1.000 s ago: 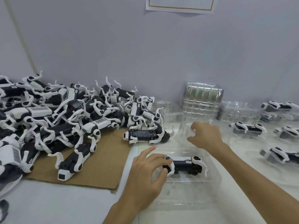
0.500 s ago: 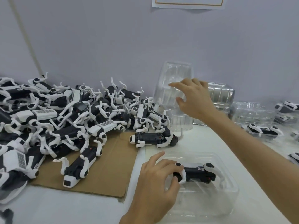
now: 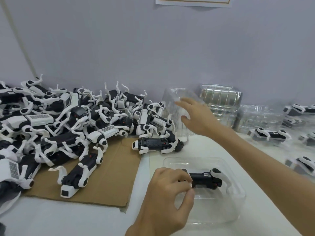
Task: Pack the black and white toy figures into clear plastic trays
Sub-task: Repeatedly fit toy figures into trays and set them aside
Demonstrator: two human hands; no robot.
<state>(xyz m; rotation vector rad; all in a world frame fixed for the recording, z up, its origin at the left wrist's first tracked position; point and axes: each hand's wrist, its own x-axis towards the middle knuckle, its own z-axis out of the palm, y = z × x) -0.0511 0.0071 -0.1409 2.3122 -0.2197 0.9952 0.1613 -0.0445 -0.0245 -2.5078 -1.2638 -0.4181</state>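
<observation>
A black and white toy figure (image 3: 207, 179) lies in a clear plastic tray (image 3: 235, 205) on the white table in front of me. My left hand (image 3: 167, 193) grips the left end of that figure with curled fingers. My right hand (image 3: 196, 116) is raised near the wall and holds a second clear tray (image 3: 175, 99), tilted on edge, between thumb and fingers. A large pile of toy figures (image 3: 68, 123) covers the left side, and one figure (image 3: 156, 143) lies apart at the pile's right edge.
The pile sits partly on a brown cardboard sheet (image 3: 110, 176). A stack of clear trays (image 3: 221, 103) stands against the wall, with more clear trays (image 3: 259, 118) beside it. Packed figures in trays (image 3: 269, 135) fill the right side.
My right hand picked a clear tray off the table, lifted it up by the wall, then lowered it a little. My left hand stayed on the figure in the front tray.
</observation>
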